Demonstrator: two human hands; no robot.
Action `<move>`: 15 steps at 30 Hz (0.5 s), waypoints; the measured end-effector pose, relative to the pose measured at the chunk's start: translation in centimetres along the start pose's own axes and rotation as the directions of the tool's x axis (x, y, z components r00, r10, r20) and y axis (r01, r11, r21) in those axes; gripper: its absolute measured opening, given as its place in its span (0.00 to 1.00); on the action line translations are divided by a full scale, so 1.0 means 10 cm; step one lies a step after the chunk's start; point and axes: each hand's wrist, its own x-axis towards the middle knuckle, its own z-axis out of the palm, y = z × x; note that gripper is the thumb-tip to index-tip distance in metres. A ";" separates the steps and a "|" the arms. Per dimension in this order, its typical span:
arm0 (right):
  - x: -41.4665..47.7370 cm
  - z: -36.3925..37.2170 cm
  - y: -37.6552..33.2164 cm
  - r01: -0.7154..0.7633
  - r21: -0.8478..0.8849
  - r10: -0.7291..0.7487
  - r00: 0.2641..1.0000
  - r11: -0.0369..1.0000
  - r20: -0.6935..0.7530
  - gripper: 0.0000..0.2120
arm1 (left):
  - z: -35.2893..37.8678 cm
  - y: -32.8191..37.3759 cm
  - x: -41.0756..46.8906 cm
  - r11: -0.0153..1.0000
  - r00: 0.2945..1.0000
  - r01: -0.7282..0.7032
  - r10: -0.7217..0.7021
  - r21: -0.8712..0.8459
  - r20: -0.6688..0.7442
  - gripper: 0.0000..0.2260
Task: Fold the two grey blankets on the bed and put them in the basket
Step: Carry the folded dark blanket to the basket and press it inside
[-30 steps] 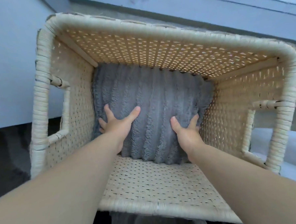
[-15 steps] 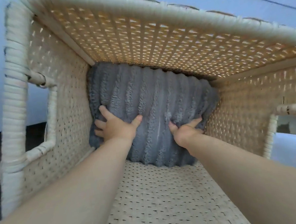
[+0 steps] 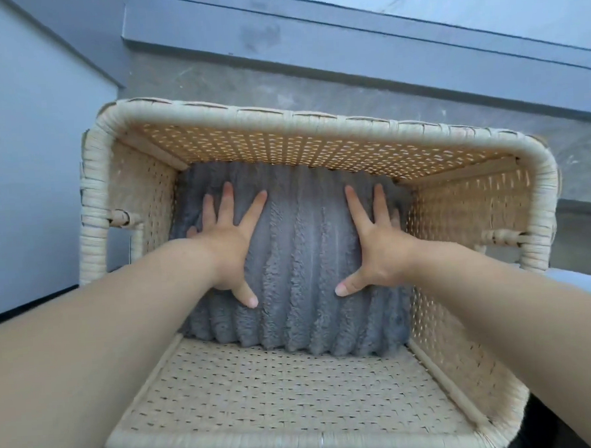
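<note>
Head camera, looking straight down into the basket (image 3: 316,121): pale woven wicker, handle gaps in both side walls, standing on a grey floor (image 3: 280,84). Down at the bottom I've got the blanket (image 3: 299,264), folded, ribbed grey, filling the base from one side wall to the other. Both arms reach in. Left hand (image 3: 227,242) lies flat on the blanket's left half, fingers splayed wide, gripping nothing. Right hand (image 3: 381,250) mirrors it on the right half, fingers spread, thumb out, palm pressing the pile.
</note>
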 end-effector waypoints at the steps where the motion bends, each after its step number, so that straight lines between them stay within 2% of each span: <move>1: 0.02 -0.01 0.01 -0.015 -0.043 0.016 1.000 0.999 0.021 0.72 | 0.01 -0.01 0.03 1.000 1.000 0.004 -0.004 0.018 -0.009 0.70; 9: 0.48 0.13 0.02 -0.048 -0.049 0.048 0.999 0.998 -0.001 0.71 | 0.33 0.07 0.44 0.998 0.986 0.056 -0.054 0.005 -0.158 0.71; 15: 0.90 0.25 0.04 -0.083 -0.008 0.083 0.996 0.997 -0.017 0.70 | 0.44 -0.02 0.78 0.996 0.980 0.050 -0.063 -0.074 -0.191 0.71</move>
